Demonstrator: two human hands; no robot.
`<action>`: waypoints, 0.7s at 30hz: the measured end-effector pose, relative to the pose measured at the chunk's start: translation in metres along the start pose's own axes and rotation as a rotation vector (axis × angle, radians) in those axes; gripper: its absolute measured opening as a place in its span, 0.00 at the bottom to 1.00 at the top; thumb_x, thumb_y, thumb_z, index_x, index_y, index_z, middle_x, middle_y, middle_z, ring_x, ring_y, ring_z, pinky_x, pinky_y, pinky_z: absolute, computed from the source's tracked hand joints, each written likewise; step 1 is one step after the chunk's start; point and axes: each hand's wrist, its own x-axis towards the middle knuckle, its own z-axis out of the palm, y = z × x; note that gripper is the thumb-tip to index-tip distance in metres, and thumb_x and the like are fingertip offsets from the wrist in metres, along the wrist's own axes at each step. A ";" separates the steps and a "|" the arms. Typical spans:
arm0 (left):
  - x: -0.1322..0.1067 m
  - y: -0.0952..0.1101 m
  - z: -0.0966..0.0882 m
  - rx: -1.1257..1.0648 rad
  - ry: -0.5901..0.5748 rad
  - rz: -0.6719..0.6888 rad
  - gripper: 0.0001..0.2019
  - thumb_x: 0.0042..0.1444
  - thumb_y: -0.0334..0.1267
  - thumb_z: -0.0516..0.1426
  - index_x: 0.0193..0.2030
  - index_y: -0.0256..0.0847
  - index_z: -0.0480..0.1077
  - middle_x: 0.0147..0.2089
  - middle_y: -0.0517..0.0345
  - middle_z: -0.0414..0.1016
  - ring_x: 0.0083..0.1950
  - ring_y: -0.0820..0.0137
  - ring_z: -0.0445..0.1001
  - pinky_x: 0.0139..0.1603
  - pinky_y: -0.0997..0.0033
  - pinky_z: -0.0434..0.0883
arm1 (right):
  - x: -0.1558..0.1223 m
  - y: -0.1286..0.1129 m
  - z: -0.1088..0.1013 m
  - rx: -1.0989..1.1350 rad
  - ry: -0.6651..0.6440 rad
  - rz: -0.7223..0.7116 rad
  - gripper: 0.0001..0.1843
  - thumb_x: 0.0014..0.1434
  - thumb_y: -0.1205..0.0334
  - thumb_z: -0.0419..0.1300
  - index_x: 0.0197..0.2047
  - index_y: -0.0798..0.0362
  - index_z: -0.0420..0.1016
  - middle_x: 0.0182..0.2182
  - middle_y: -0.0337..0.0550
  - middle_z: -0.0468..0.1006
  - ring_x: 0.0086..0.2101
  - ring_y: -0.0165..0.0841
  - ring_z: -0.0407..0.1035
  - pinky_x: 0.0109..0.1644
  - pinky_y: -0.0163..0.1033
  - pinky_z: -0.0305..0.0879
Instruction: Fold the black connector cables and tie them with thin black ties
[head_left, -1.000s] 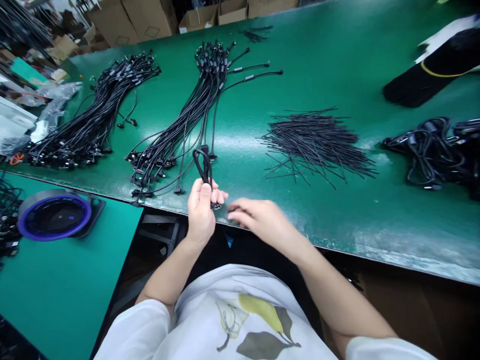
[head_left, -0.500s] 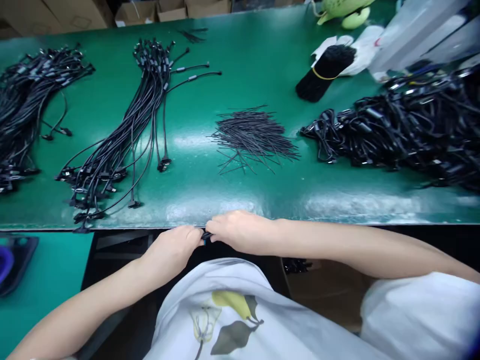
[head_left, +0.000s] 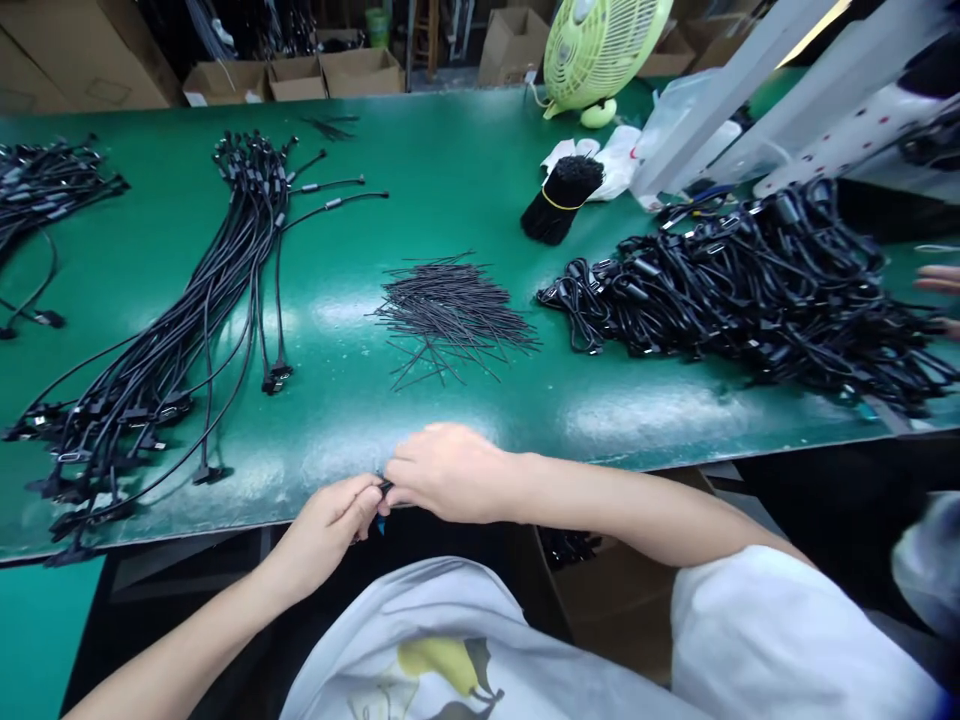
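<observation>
Starting nearest, what have the hands got?

— The left hand (head_left: 330, 522) and right hand (head_left: 450, 470) meet fingertip to fingertip over the near edge of the worktop (head_left: 465, 170). Both are closed to a pinch on one small black item (head_left: 385, 487), mostly hidden by the fingers.

— And just beyond them?

— Loose black ties (head_left: 450, 315) lie in a scattered heap, straight ahead of the right hand. Out past the left hand, a long cable bundle (head_left: 187, 320) lies fanned. Well apart to the right of the right hand sits a tangled cable pile (head_left: 750, 290).

— Farther still?

— A banded tie bundle (head_left: 562, 195) lies beyond the loose ties, then a green fan (head_left: 600, 45) stands at the far edge. Another person's hand (head_left: 937, 280) shows at the far right, beside the pile.
</observation>
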 end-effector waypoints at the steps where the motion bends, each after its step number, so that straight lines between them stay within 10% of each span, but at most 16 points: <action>1: 0.001 -0.003 0.000 -0.072 0.047 -0.008 0.20 0.64 0.52 0.49 0.31 0.40 0.68 0.24 0.62 0.63 0.28 0.70 0.62 0.32 0.72 0.59 | -0.002 0.014 -0.006 0.039 0.056 0.077 0.16 0.70 0.54 0.47 0.41 0.52 0.73 0.33 0.42 0.76 0.35 0.32 0.69 0.36 0.37 0.59; 7: 0.012 -0.002 -0.001 -0.631 0.344 0.019 0.17 0.59 0.51 0.58 0.30 0.37 0.68 0.23 0.66 0.54 0.25 0.75 0.56 0.28 0.74 0.59 | -0.024 0.113 -0.004 -0.041 0.295 0.836 0.06 0.62 0.61 0.57 0.39 0.54 0.73 0.39 0.47 0.73 0.38 0.36 0.68 0.40 0.39 0.61; 21: 0.007 0.006 0.010 -0.816 0.317 0.067 0.16 0.58 0.49 0.60 0.32 0.36 0.69 0.22 0.67 0.54 0.23 0.79 0.57 0.26 0.77 0.61 | -0.030 0.119 0.008 -0.073 0.386 0.827 0.06 0.61 0.62 0.56 0.34 0.52 0.71 0.36 0.45 0.71 0.34 0.35 0.65 0.37 0.39 0.57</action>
